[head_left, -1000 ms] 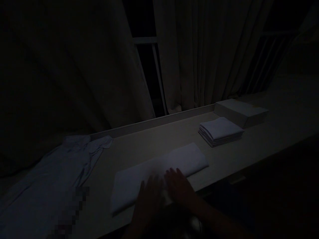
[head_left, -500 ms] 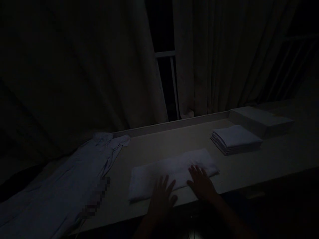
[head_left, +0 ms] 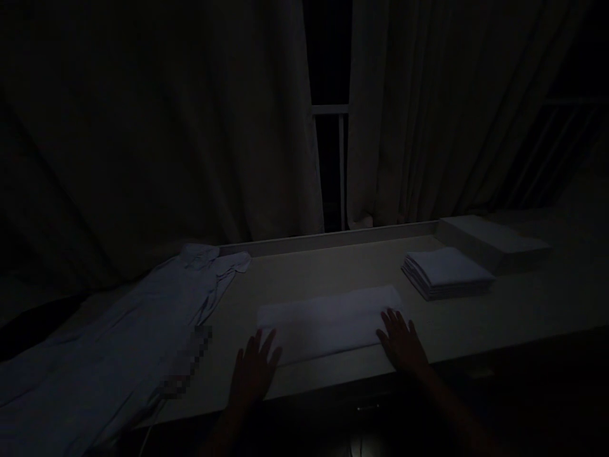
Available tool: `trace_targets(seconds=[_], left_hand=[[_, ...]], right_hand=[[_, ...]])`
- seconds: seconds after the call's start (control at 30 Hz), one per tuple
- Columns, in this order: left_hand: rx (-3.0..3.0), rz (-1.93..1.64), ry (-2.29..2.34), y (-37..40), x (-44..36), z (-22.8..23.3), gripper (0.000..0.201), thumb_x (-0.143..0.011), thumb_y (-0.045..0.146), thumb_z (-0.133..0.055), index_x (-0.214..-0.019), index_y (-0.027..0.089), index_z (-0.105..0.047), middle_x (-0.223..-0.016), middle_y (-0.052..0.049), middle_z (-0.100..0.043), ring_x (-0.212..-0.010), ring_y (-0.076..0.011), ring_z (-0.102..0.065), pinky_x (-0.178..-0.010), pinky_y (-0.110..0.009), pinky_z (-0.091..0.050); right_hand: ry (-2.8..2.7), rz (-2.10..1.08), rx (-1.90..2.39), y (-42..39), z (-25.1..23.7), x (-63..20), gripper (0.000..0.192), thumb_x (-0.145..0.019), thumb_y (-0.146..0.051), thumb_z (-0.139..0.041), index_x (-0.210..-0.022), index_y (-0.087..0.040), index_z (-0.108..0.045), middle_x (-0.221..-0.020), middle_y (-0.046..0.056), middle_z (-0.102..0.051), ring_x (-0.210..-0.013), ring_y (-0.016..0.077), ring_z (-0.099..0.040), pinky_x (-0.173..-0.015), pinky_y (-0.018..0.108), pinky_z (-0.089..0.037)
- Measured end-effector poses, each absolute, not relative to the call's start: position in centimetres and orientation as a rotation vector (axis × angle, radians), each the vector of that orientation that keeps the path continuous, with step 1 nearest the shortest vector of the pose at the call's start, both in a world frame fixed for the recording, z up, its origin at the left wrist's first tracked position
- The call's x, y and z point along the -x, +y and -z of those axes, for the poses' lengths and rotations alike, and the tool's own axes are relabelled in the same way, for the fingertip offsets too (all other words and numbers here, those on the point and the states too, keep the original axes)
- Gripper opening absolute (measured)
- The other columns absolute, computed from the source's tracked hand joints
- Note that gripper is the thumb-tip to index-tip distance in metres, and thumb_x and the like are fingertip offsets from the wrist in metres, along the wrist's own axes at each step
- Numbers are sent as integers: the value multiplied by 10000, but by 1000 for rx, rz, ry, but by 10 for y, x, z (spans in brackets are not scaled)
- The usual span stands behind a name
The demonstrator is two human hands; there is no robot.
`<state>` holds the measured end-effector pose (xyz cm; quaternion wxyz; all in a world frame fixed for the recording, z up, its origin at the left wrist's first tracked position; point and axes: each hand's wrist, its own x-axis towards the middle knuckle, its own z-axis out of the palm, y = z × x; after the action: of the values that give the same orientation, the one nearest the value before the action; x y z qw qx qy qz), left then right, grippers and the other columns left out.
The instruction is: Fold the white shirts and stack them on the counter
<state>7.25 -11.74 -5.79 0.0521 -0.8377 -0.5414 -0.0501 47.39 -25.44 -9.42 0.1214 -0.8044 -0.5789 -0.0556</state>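
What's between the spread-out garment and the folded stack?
In the head view, a long folded pale cloth lies there on the tabletop, with the left hand and right hand at its ends.

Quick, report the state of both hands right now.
Left hand: open, fingers spread at the left end of the folded white cloth, grasping nothing.
Right hand: open, fingers spread at its right end, grasping nothing.

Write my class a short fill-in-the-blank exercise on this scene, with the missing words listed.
1. The spread-out garment lies to the ____, not the right, of the long folded cloth.
2. The hand nearer the folded stack is the person's ____ one.
3. Nearer the pale block than the long folded cloth is the folded ____.
Missing words: left; right; stack.
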Motion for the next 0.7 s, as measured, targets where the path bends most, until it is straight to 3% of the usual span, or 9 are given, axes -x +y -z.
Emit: trace_targets(seconds=[0.13, 0.3, 0.53, 0.6, 0.7], left_hand=[[2550, 135, -1634, -116, -74, 60, 555, -933, 398, -305, -1472, 271, -345, -1566, -95, -286, -1435, -317, -255, -1095, -582, -261], [2568, -20, -1425, -109, -67, 72, 523, -893, 226, -356, -1392, 333, -471, -1595, -18, -217, -1461, -338, -149, -1092, -620, -231], [2444, -174, -1291, -109, -63, 83, 611, -842, 81, -373, -1367, 369, -495, -1612, 2, -141, -1467, -375, -62, -1068, -655, -229], [2437, -192, -1273, -110, -62, 83, 608, -828, 76, -391, -1354, 356, -515, -1608, -7, -160, -1466, -374, -76, -1066, -652, -247], [2420, -162, -1227, -111, -62, 81, 611, -806, 88, -440, -1360, 334, -513, -1598, -41, -198, -1466, -380, -57, -1063, -644, -267]], right_hand=[[-1656, 93, 2383, -255, 79, -470, 664, -973, -586, -188, -1517, -214, -274, -1594, 62, -154, -1471, 274, -52, -1156, 540, -28], [-1632, 97, 2372, -259, 70, -469, 650, -975, -589, -179, -1508, -236, -301, -1586, 59, -188, -1467, 262, -102, -1162, 502, -26], [-1531, 170, 2315, -260, 72, -463, 624, -982, -555, -229, -1486, -207, -347, -1575, 72, -232, -1465, 253, -119, -1167, 489, -11], [-1354, 196, 2322, -259, 73, -464, 638, -983, -535, -242, -1486, -155, -336, -1573, 101, -235, -1460, 257, -144, -1171, 479, -57], [-977, 129, 2337, -256, 68, -478, 635, -978, -472, -277, -1463, -68, -341, -1520, 178, -334, -1414, 272, -282, -1140, 438, -220]])
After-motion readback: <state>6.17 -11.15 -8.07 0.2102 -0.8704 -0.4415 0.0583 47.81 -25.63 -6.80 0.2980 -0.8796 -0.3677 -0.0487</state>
